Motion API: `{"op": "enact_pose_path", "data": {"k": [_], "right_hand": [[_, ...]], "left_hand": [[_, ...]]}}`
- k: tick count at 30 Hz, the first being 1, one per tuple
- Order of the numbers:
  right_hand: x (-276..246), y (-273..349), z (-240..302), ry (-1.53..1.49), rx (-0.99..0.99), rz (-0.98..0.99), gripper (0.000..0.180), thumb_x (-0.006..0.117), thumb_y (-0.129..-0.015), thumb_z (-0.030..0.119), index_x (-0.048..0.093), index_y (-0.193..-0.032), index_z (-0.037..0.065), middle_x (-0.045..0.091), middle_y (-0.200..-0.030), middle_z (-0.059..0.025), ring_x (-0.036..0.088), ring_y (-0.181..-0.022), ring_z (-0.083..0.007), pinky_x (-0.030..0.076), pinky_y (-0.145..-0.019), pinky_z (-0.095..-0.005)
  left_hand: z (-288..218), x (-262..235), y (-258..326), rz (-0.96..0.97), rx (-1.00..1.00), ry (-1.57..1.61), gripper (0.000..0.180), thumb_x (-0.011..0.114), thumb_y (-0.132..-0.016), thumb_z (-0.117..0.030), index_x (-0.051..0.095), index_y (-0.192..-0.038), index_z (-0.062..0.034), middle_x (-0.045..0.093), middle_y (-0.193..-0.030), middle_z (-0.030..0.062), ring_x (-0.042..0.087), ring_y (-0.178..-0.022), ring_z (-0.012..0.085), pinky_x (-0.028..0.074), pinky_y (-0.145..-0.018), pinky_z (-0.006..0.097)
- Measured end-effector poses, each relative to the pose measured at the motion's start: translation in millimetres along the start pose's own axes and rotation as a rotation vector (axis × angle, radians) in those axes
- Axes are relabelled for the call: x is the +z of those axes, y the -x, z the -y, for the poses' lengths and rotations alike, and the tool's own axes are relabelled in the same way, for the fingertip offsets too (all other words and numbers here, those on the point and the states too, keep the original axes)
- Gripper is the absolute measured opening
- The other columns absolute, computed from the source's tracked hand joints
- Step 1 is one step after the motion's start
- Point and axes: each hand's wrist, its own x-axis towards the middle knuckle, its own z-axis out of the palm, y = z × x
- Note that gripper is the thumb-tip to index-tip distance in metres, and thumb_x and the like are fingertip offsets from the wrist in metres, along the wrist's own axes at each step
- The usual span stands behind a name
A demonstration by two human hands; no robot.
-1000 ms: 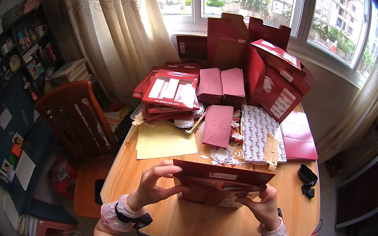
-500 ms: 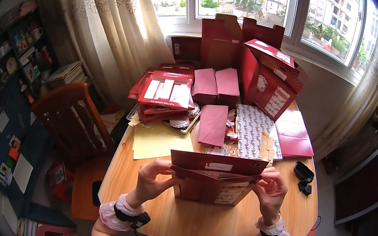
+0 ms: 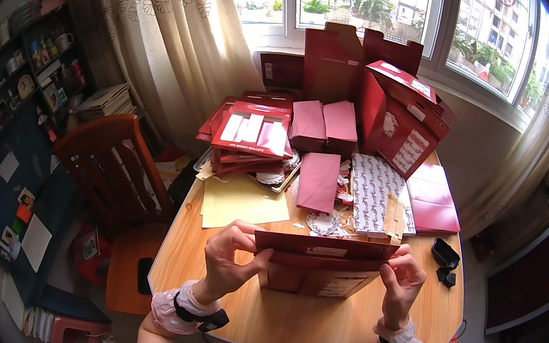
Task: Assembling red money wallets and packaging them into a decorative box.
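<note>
A dark red cardboard box (image 3: 316,276) stands upright on the table in front of me. My left hand (image 3: 230,262) pinches its upper left corner between thumb and fingers. At the opposite upper corner, my right hand (image 3: 403,283) holds it the same way. Along the top, a dark red flap (image 3: 357,249) with a pale label tilts between both hands. The inside of the box is hidden from me. Both wrists wear clear plastic cuffs and a dark strap.
Beyond the box lie yellow sheets (image 3: 236,201), pink envelopes (image 3: 318,180), a patterned pad (image 3: 378,194) and stacked red packs (image 3: 252,131). Larger red boxes (image 3: 403,129) stand by the window. A black case (image 3: 446,253) sits at the right edge. Left of the table is a wooden chair (image 3: 113,172).
The flap has tipped down, and the gap seen under it earlier is now closed from view. Both hands keep their grip at the corners. My view has shifted slightly left.
</note>
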Motion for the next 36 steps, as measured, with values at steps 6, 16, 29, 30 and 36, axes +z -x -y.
{"op": "enact_pose_path", "data": {"k": [6, 16, 29, 30, 36], "right_hand": [[-1, 2, 1, 0.000, 0.005, 0.005, 0.014, 0.071, -0.085, -0.008, 0.061, -0.086, 0.001, 0.054, -0.094, -0.0040, 0.050, -0.078, -0.0062, 0.040, -0.065, -0.0201], [-7, 1, -1, 0.286, -0.213, 0.064, 0.027, 0.075, -0.075, -0.015, 0.074, -0.097, 0.001, 0.060, -0.101, -0.0088, 0.062, -0.087, -0.0158, 0.052, -0.073, -0.0242], [7, -3, 18, 0.505, -0.227, 0.227, 0.028, 0.084, -0.066, -0.009, 0.074, -0.091, -0.002, 0.060, -0.107, -0.0119, 0.070, -0.083, -0.0219, 0.061, -0.071, -0.0306], [8, -3, 19, 0.506, -0.226, 0.227, 0.028, 0.084, -0.066, -0.009, 0.074, -0.091, -0.002, 0.060, -0.107, -0.0119, 0.070, -0.083, -0.0219, 0.061, -0.071, -0.0306], [13, -4, 25, 0.528, -0.238, 0.225, 0.021, 0.082, -0.068, -0.008, 0.074, -0.087, -0.003, 0.066, -0.089, -0.0113, 0.069, -0.076, -0.0198, 0.057, -0.065, -0.0287]], "left_hand": [[-3, -8, -11, 0.158, 0.326, -0.342, 0.027, 0.071, -0.075, 0.011, 0.076, -0.096, -0.0055, 0.065, -0.111, 0.0139, 0.071, -0.088, 0.0223, 0.062, -0.073, 0.031], [-11, -5, -10, 0.269, 0.345, -0.394, 0.034, 0.080, -0.070, 0.006, 0.077, -0.102, -0.0056, 0.060, -0.119, 0.0137, 0.071, -0.096, 0.0247, 0.065, -0.075, 0.035], [-13, -5, -4, 0.271, 0.356, -0.426, 0.027, 0.089, -0.071, -0.006, 0.076, -0.095, -0.0024, 0.060, -0.114, 0.0111, 0.071, -0.087, 0.0215, 0.065, -0.069, 0.031], [-14, -5, -5, 0.271, 0.356, -0.425, 0.027, 0.089, -0.071, -0.006, 0.076, -0.095, -0.0024, 0.060, -0.114, 0.0111, 0.071, -0.087, 0.0215, 0.065, -0.069, 0.031], [-18, -2, -4, 0.261, 0.302, -0.454, 0.018, 0.087, -0.072, -0.004, 0.074, -0.085, -0.0013, 0.064, -0.102, 0.0097, 0.071, -0.076, 0.0189, 0.061, -0.064, 0.028]]}}
